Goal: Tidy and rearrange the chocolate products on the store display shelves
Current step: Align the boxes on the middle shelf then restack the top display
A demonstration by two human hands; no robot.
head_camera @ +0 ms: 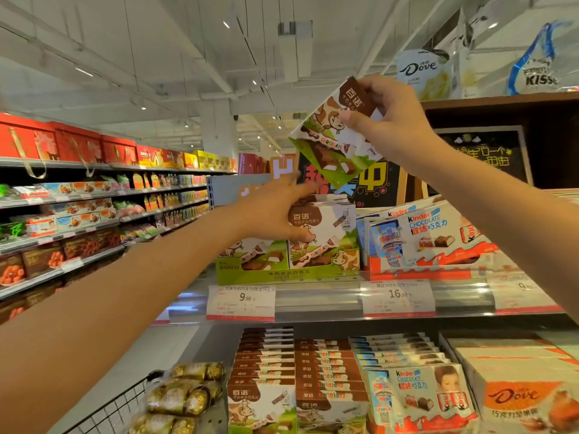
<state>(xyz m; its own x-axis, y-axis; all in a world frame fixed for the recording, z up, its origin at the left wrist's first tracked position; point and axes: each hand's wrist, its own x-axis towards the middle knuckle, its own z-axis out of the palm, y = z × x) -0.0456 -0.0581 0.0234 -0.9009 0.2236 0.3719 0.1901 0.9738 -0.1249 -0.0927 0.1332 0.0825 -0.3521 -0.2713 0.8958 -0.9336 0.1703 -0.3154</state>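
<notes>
My right hand (387, 120) pinches a green-and-white cow-print chocolate box (332, 136) by its brown top corner and holds it tilted in the air above the shelf. My left hand (275, 211) reaches into the green display tray (282, 274) on the upper shelf. Its fingers are spread and its thumb presses the front of an upright stack of the same cow-print boxes (326, 236). More of these boxes (266, 368) lie in rows on the lower shelf.
Kinder chocolate boxes (432, 233) stand right of the tray, with more below (419, 393). Dove boxes (517, 393) sit at lower right. Gold-wrapped chocolates (185, 393) lie in a wire basket at lower left. Price tags (241, 302) line the shelf edge. An aisle of shelves runs along the left.
</notes>
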